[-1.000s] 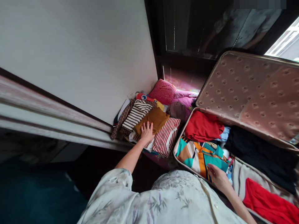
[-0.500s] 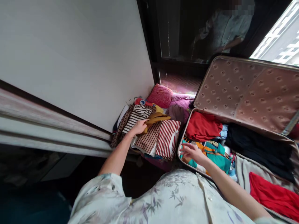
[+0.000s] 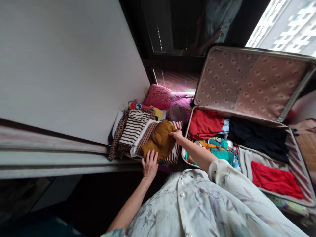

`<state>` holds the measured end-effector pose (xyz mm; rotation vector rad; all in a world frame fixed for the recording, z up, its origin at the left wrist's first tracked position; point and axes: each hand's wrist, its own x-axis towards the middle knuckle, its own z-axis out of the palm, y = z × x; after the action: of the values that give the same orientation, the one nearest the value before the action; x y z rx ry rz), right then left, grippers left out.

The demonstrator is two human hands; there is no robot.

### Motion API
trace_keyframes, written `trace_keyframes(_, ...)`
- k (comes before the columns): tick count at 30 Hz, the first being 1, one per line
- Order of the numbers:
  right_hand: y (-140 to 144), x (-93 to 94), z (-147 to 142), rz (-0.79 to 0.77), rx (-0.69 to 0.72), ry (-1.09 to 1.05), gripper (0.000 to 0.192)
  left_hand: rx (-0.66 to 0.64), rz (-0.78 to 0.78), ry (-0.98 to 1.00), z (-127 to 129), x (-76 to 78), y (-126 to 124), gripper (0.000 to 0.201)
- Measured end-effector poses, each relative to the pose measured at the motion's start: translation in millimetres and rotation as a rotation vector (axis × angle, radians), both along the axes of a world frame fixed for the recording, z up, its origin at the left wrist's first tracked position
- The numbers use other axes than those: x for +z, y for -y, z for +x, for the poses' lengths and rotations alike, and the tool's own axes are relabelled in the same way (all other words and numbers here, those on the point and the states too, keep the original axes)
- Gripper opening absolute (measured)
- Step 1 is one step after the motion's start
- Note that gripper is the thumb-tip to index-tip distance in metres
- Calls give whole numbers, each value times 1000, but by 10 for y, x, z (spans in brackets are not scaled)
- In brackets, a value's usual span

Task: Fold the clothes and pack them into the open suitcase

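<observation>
A mustard-brown folded garment [image 3: 160, 140] lies on top of a pile of folded clothes beside the wall. My left hand [image 3: 149, 164] grips its near edge, and my right hand [image 3: 177, 135] grips its far right corner. Under it are a red-and-white striped garment [image 3: 175, 154] and a brown-striped one [image 3: 145, 136]. A black-and-white striped top [image 3: 133, 126] lies to the left. On the right an open suitcase [image 3: 247, 79] holds a red garment [image 3: 204, 123], a black one [image 3: 256, 138], a colourful one [image 3: 217, 149] and another red one [image 3: 274, 179].
A white wall panel [image 3: 61, 65] runs along the left, with a ledge [image 3: 49, 158] below it. A pink cushion [image 3: 158, 96] and pink bedding [image 3: 181, 98] lie behind the pile. A dark window and blinds stand at the back. My flowery shirt fills the foreground.
My left hand pulled the mustard garment toward me and now holds its near edge. My right hand left the suitcase's colourful clothes and took the garment's far corner. The view shifted left.
</observation>
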<state>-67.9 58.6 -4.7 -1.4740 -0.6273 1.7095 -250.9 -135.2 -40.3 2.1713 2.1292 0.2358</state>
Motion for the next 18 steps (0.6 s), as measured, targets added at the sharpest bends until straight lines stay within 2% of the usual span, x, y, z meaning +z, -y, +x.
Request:
trace_keyframes(3,-15,171,237,8,30,-32,36,-19,84,82,-118,110,-62,49)
trace_keyframes(6,44,427,718,83,0,-57,45,-120,282,189,-109,438,-333,44)
trace_keyframes(9,311,618,1454,241,-103,-41,56,-329,434,264,199,803,-678,41)
trace_keyframes(11,639,634,1993,290,-204,27,61,-493,454,295,552,939,-854,38)
trace_keyframes(13,1048,539,2473,268,-249,176,61,-655,377,293,937,941,-952,36)
trace_keyframes(14,1257,456,2667,231,-212,293,56,-735,296,267,1116,895,-977,34)
trace_keyframes(16,1622,253,2942,103,-13,558,41,-890,62,151,1409,744,-1000,30)
trace_keyframes(18,1861,48,3073,-13,168,732,25,-1001,-185,-8,1606,575,-1015,28)
